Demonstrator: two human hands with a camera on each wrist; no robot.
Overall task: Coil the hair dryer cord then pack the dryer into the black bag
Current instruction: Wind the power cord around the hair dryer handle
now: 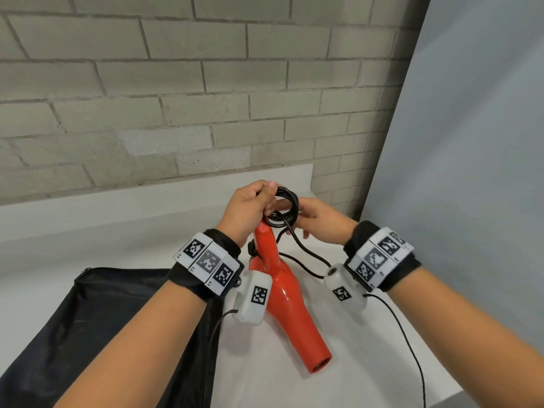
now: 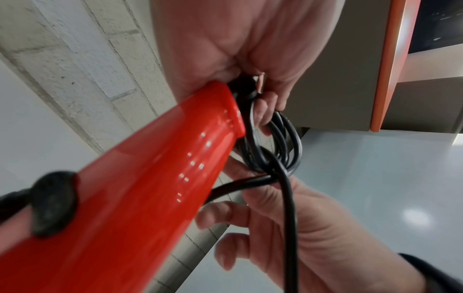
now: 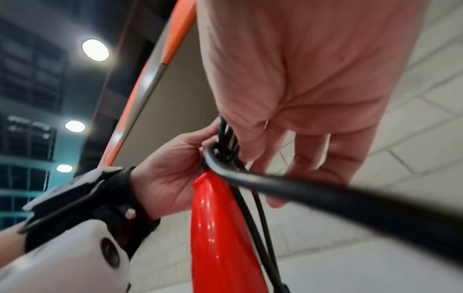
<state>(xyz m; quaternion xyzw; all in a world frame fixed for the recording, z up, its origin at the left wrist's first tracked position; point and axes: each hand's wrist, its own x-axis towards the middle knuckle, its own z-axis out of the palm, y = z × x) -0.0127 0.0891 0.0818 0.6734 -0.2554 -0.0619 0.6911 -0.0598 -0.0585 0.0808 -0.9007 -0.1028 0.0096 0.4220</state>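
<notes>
- A pale brick wall (image 1: 176, 83) stands behind a white table (image 1: 294, 378), with a grey panel (image 1: 471, 142) on the right side.
- The black bag (image 1: 103, 319) lies flat on the table's left part, under the left forearm, its top edge toward the wall; whether it is open cannot be told.
- The red dryer (image 1: 290, 304) is just right of the bag, its nozzle pointing toward the viewer and low over the table, its handle rising toward the hands; whether the nozzle touches the table cannot be told.
- The left hand (image 1: 250, 207) sits at the top end of the handle, fingers curled round a bundle of loops of the black cord (image 1: 284, 207), thumb on top.
- In the left wrist view those fingers (image 2: 265, 111) pass through the loops right at the handle's end.
- The right hand (image 1: 318, 222) is just beside the coil on its right, touching it; its fingers (image 3: 323, 156) are loosely spread and bent against the loops, not closed round them.
- A free run of cord leaves the coil, crosses below the right palm and drops in a curve to the table between dryer and right wrist.
- Both wrists wear black bands with white marker blocks and a small white camera (image 1: 253, 295).
</notes>
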